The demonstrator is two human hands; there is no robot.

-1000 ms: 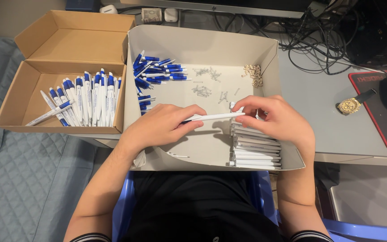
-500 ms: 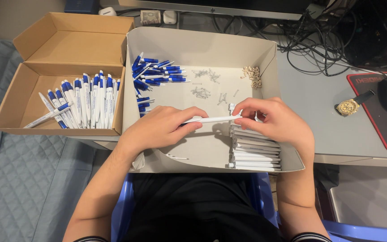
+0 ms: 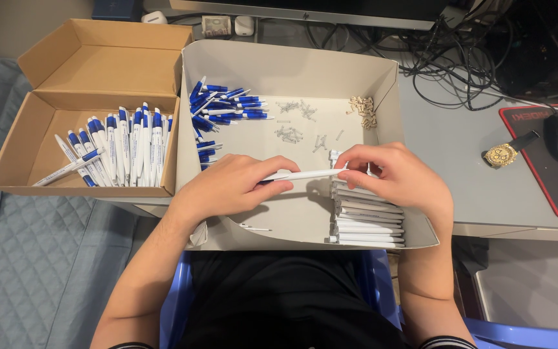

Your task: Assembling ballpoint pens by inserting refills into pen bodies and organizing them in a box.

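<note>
Since a second ago the hands have barely shifted; the white pen barrel [image 3: 305, 174] stays level between them above the white tray [image 3: 292, 64]. The left hand [image 3: 234, 187] is closed around the barrel's left end, and the right hand [image 3: 392, 174] pinches its right end with the fingertips. Just beneath lies a stack of white barrels [image 3: 369, 223], with blue pen parts [image 3: 224, 110] at the tray's far left corner.

Two bare arms reaching in from the near side, left hand [image 3: 237, 187] curled with fingers pinched shut, right hand [image 3: 398, 178] just to its right, fingertips pinched together, both palms facing down
</note>
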